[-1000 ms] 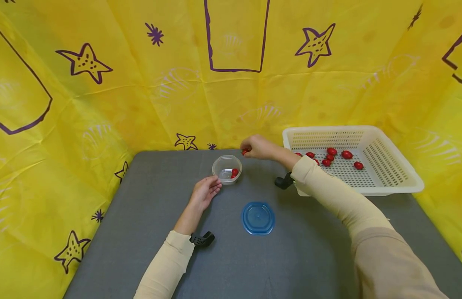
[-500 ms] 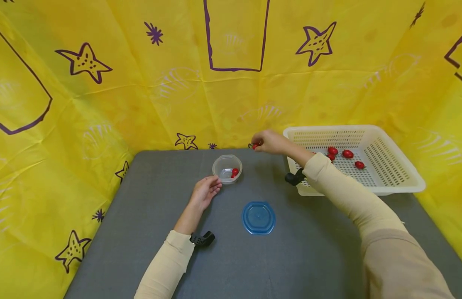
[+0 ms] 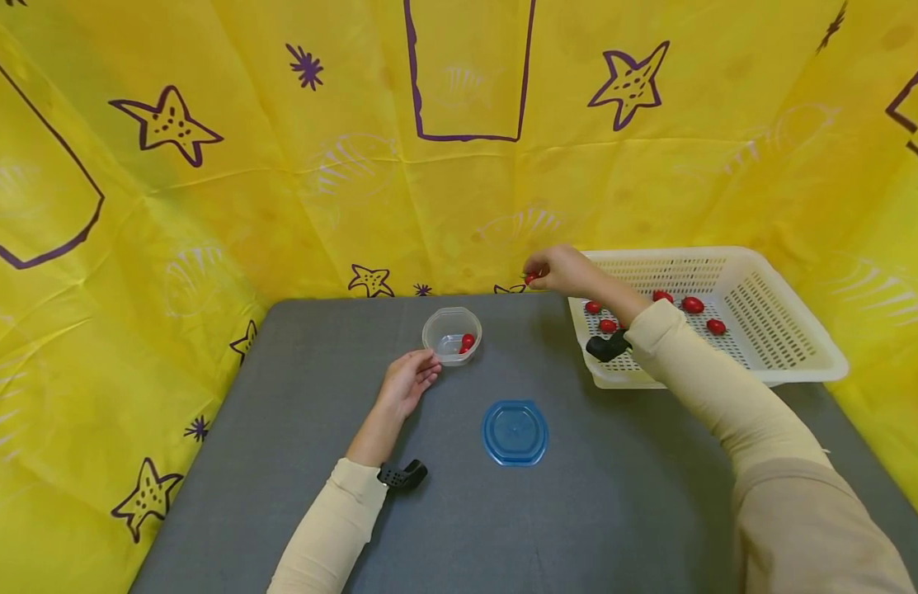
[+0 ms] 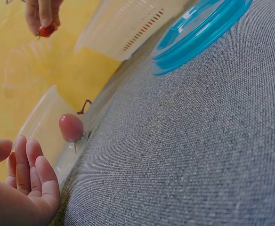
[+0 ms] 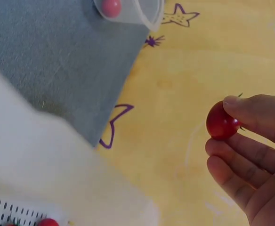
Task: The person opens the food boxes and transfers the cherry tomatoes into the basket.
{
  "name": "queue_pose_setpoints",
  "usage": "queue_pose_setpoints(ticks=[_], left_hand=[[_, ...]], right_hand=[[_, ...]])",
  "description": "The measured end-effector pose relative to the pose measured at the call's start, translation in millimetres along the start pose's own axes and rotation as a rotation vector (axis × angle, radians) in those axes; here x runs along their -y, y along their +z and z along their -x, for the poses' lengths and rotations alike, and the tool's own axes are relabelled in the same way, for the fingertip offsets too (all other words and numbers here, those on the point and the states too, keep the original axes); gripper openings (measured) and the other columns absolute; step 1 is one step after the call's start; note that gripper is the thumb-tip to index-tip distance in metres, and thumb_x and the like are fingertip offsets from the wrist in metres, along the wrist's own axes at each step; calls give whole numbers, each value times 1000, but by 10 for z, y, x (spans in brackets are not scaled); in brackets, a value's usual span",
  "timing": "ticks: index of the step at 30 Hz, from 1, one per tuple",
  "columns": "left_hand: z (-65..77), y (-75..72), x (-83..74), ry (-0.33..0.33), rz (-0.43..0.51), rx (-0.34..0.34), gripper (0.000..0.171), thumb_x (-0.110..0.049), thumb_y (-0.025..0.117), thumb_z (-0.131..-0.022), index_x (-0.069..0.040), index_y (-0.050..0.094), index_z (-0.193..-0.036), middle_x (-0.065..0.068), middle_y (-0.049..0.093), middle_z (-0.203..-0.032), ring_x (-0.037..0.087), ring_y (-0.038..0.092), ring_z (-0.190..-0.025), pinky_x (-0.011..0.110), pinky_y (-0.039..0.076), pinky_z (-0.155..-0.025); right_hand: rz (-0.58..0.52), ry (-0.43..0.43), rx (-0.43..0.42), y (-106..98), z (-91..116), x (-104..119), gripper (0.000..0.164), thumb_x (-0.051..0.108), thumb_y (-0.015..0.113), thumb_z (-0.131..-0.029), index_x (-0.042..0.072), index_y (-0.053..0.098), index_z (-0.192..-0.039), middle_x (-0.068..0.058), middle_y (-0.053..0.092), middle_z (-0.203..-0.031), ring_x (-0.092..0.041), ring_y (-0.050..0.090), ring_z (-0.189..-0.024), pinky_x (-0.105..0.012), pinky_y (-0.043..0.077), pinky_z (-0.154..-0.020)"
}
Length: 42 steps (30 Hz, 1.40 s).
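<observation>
My right hand (image 3: 566,271) pinches a red cherry tomato (image 5: 219,120) between thumb and fingers, raised beside the left end of the white basket (image 3: 781,309). A green stem shows on the tomato. My left hand (image 3: 405,381) holds the near left rim of a small clear plastic container (image 3: 432,328), with its fingers (image 4: 45,174) bent up against the outside. Inside that container, toward its right side, two cherry tomatoes (image 3: 467,341) lie together. Several more tomatoes (image 3: 693,305) are spread over the basket's floor, some hidden behind my right forearm.
A blue round lid (image 3: 514,433) lies flat on the grey table (image 3: 355,338), in front of the container. Yellow patterned cloth (image 3: 459,206) hangs behind the table and along both sides. Black wrist cameras (image 3: 404,475) sit on both wrists.
My right hand has moved right and slightly back, carrying the cherry tomato from near the container to the basket's left end. My left hand and the container have stayed put.
</observation>
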<state>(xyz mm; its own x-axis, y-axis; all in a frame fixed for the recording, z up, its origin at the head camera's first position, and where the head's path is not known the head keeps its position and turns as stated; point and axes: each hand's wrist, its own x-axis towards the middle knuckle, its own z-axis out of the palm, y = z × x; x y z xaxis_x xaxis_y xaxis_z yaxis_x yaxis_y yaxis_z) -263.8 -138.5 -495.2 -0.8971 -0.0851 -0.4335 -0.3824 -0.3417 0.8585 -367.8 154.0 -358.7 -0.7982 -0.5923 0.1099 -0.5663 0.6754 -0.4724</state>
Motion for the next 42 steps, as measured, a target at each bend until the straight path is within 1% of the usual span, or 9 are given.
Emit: queue_pose_setpoints(ticks=[7, 11, 14, 18, 26, 31, 36, 42], left_hand=[[3, -1, 0, 0, 3, 7, 9, -15, 58, -97, -7, 59, -99, -3, 66, -75, 10, 63, -73, 21, 51, -71], [10, 4, -3, 1, 0, 4, 10, -16, 58, -97, -6, 59, -100, -3, 67, -77, 10, 63, -74, 22, 52, -72], [13, 1, -6, -3, -7, 2, 13, -17, 59, -97, -6, 59, -103, -3, 66, -78, 10, 63, -75, 22, 52, -72], [12, -4, -6, -1, -14, 1, 15, -18, 59, -97, -5, 59, -104, -3, 66, -78, 10, 63, -75, 22, 52, -72], [16, -4, 3, 16, 6, 13, 8, -15, 57, -98, -7, 60, -96, -4, 66, -75, 9, 63, -72, 22, 52, -71], [12, -4, 10, 19, 12, 9, 9, -15, 58, -97, -6, 60, -98, -3, 66, -76, 9, 63, -72, 22, 52, -71], [3, -7, 14, 14, 15, 11, 10, -14, 57, -97, -5, 59, -101, -3, 66, -75, 9, 62, -72, 22, 52, -71], [-17, -6, 12, 10, 17, 19, 16, -15, 57, -98, -2, 57, -107, -4, 65, -74, 8, 62, -71, 22, 51, -71]], right_hand=[[-30, 54, -27, -79, 88, -109, 24, 7, 71, -85, -5, 68, -106, -20, 73, -98, -33, 68, -91, -47, 53, -86], [-21, 89, -44, -138, 130, -186, 24, 7, 71, -86, -5, 68, -107, -20, 72, -100, -34, 67, -91, -48, 52, -86], [-11, 96, -52, -167, 150, -251, 24, 8, 70, -86, -5, 68, -107, -21, 72, -101, -34, 66, -91, -49, 51, -86], [-2, 110, -47, -194, 189, -343, 25, 8, 70, -87, -6, 67, -108, -22, 71, -102, -35, 66, -91, -49, 51, -86], [8, 192, -38, -271, 311, -560, 28, 7, 69, -87, -8, 66, -110, -27, 69, -106, -40, 64, -96, -52, 49, -89], [36, 211, -44, -323, 399, -718, 27, 6, 69, -86, -9, 66, -108, -28, 69, -104, -40, 63, -97, -53, 47, -90], [26, 271, -33, -348, 477, -839, 27, 7, 68, -87, -9, 66, -109, -29, 68, -107, -41, 63, -98, -54, 47, -90], [34, 332, -3, -377, 566, -921, 27, 9, 66, -90, -9, 65, -110, -29, 67, -109, -42, 62, -99, -55, 47, -90]])
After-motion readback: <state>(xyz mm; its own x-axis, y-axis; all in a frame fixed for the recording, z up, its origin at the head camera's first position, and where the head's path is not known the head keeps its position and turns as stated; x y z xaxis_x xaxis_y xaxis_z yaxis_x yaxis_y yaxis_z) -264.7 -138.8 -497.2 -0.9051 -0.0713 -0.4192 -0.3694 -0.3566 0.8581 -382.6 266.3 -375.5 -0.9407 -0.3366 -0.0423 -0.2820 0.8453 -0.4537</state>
